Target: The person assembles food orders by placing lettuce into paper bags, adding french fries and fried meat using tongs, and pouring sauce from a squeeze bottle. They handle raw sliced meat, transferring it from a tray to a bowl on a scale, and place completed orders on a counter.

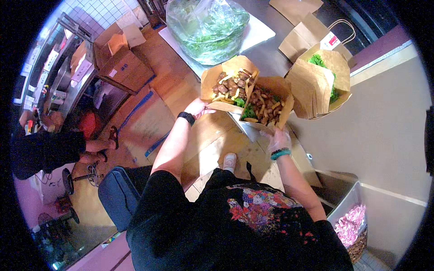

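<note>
While my left hand (pixel 199 109) pinches an open brown paperboard box (pixel 208 82) near the rounded clear-plastic greens bag (pixel 209 38), my gloved right hand (pixel 279 139) grips a matching box (pixel 284 92) adjoining it.

In front of me runs a grey metal counter (pixel 270 47), its near edge partly hidden from me by the brown food boxes (pixel 206 85) I hold. A white board (pixel 261 35) lies flat on it, under a bulging clear bag of green leaves (pixel 208 38). To my right are brown paper bags (pixel 304 37), one with handles, and beside them, nearer me, nested brown cartons (pixel 309 88); I can't see what the cartons rest on.
</note>
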The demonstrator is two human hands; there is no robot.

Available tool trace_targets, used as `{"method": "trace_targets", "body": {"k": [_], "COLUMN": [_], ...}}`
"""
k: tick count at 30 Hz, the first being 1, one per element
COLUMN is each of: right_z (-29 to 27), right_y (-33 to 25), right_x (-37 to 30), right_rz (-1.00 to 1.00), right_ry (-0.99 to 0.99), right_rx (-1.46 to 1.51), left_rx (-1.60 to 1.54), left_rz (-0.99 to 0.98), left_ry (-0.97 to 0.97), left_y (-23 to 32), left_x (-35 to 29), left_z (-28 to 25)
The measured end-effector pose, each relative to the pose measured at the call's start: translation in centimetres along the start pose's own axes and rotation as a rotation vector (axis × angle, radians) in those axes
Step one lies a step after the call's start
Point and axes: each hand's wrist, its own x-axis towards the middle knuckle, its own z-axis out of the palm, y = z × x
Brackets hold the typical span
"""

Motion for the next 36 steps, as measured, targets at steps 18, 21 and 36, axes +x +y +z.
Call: {"method": "trace_targets", "body": {"k": [18,21,36], "right_z": [-1.5,-1.5,-1.2], "right_y": [2.4,1.6,0.7], "right_x": [4.1,3.5,4.0], "right_rz": [-0.071,-0.328,0.196], "right_ry": [-0.133,0.006,-0.011], "right_rx": [0.127,-0.461,0.637], "left_rx": [-0.175,-0.262,-0.261], "left_rz": [0.122,0.161,0.114], "left_ry": [-0.116,-0.058,-0.012], "left_y": [-1.3,-1.4,-2.2], "left_x": [-0.2,-1.8,-2.6], "left_z": [2.0,1.9,0.6]}}
